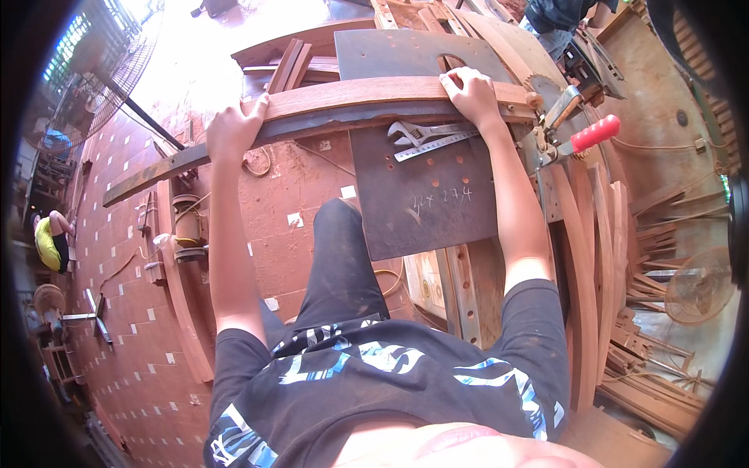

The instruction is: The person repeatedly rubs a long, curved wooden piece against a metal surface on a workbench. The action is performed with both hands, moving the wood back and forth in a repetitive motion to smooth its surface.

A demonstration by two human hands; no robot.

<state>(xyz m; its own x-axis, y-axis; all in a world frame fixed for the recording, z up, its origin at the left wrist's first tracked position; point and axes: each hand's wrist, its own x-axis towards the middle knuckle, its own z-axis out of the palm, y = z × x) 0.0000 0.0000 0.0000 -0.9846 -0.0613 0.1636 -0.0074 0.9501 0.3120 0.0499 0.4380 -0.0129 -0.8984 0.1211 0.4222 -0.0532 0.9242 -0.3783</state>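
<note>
A long reddish wooden strip [359, 95] lies across the dark metal table [421, 54], along a dark straight bar [156, 173] that juts out to the left. My left hand [236, 127] is closed round the strip near its left end, thumb on top. Toward the right end my right hand [473, 92] grips the same strip, fingers bent over its far edge. Just beyond that end stands a toothed circular saw blade [544, 87]. Near my right wrist, an adjustable wrench [413, 134] and a steel ruler [435, 147] rest on the table.
Right of the blade is a toggle clamp with a red handle [594, 134]. Curved wooden pieces [581, 273] lean beside my right arm. A standing fan [109, 74] is at the far left, and a person in yellow [51, 242] crouches on the tiled floor [148, 312].
</note>
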